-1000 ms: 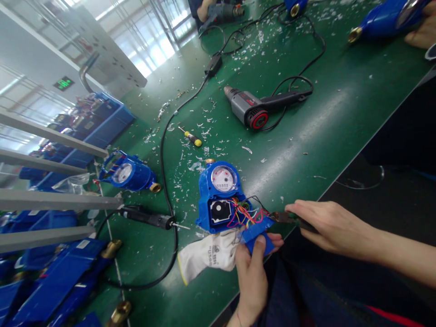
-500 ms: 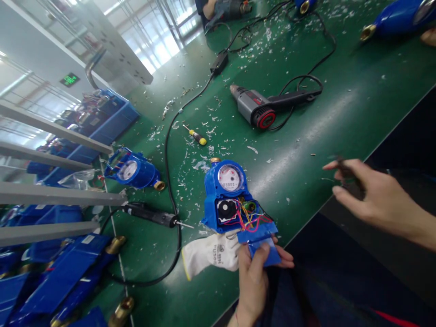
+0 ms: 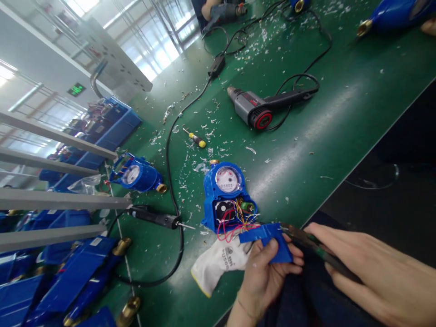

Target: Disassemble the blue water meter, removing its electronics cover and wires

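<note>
My left hand (image 3: 264, 272) grips a flat blue piece (image 3: 281, 247) between thumb and fingers at the table's front edge. Red and yellow wires (image 3: 235, 222) run from beside this piece into the open lower compartment of a blue water meter (image 3: 211, 193). My right hand (image 3: 368, 261) is closed round pliers (image 3: 318, 247), whose jaws reach the upper right edge of the blue piece. A white glove (image 3: 218, 263) lies under and left of my left hand, just below the meter.
On the green table (image 3: 299, 159) lie a heat gun (image 3: 250, 106), a yellow-black screwdriver (image 3: 195, 138), a corded electric screwdriver (image 3: 153, 218) and a second meter (image 3: 138, 175). Blue housings (image 3: 75, 277) are piled at the left. A person's hand (image 3: 429, 26) shows at the top right.
My right hand has moved left with the pliers to the blue piece. My left hand has shifted slightly right with that piece; the red wires and glove have shifted.
</note>
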Tool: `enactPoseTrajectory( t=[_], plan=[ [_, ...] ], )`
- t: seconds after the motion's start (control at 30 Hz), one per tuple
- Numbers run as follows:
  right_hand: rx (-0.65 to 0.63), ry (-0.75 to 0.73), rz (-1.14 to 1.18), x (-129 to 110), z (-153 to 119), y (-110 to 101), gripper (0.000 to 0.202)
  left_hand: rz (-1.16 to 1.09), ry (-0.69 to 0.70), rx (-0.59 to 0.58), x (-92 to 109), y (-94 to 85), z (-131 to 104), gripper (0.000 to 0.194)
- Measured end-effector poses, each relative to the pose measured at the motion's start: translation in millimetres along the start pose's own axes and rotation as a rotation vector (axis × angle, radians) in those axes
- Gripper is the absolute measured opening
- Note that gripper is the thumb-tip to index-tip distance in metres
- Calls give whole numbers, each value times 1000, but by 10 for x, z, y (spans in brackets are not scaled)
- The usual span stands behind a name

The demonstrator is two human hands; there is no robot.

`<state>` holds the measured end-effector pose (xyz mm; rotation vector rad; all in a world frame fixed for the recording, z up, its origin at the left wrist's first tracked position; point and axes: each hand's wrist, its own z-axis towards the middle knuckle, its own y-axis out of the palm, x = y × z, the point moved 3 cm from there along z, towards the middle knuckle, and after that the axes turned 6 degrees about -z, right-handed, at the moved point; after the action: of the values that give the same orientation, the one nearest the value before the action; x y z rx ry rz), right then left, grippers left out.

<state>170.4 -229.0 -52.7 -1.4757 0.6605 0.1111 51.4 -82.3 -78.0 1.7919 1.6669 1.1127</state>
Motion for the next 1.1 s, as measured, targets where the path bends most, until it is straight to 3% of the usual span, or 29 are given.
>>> enactPoseTrajectory(
  t=[0.07,0.2,0.57,0.73,0.9,1.0,1.1],
  plan=[
    [42,-21,-34,-27,8,13,58,5,29,60,6,18,20,28],
    [-34,-74,16,-8,87,-7,60,3,69,175,15,13,41,32],
    [-97,-73,75,34,85,8,53,-10,45,186,26,-9,58,34],
    [-121,-132,51,33,71,-8,55,-8,68,257,38,-18,35,36],
    [-126,-136,71,-37,174,-34,51,26,82,251,48,-13,9,38],
    [-239,-76,186,-114,338,-132,46,15,86,242,55,-22,8,37],
    [-473,73,481,-188,537,-257,30,-1,80,223,56,-14,18,34]
  ],
)
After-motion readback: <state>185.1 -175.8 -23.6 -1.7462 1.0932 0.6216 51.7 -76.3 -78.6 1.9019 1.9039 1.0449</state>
